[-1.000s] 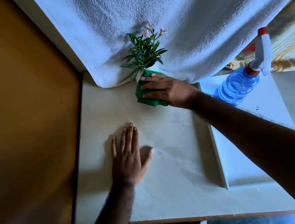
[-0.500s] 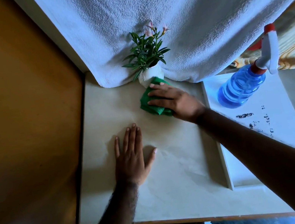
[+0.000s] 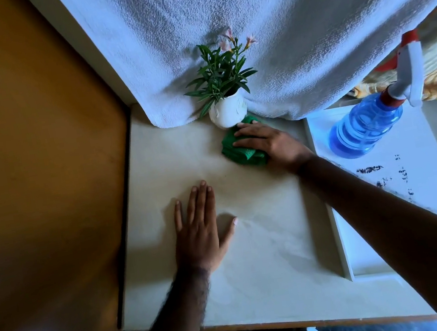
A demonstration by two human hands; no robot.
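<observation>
Two hands: bare, reaching in from the lower edge of the frame over the front edge of the table (image 3: 271,266).
Left hand (image 3: 198,235): lower centre, flat on the table, fingers straight and slightly spread, holding nothing; likely a brace.
Table surface: pale, smooth, matt; probably little drag under a wipe.
Right hand (image 3: 268,142): centre, laid palm-down on the green cloth (image 3: 243,158), fingers fairly straight, pressing rather than gripping; thumb hidden.
Cloth position: centre of the frame, bunched under the right hand, far end at the foot of the white vase (image 3: 227,112), seemingly touching it.
Handling: judged soft, light and limp; apt to unfold if dragged by one corner; best kept flat under the palm, or pinched at the thick folded wad on its near side.
Vase: just above the cloth, upright, holding a leafy plant (image 3: 221,75); likely light and easy to tip.
White tray (image 3: 434,201): right side, raised rim, dark specks (image 3: 369,169), blue spray bottle (image 3: 364,129) at its far end.
Room: white towel (image 3: 275,26) hanging across the top; brown panel (image 3: 19,140) filling the left.
</observation>
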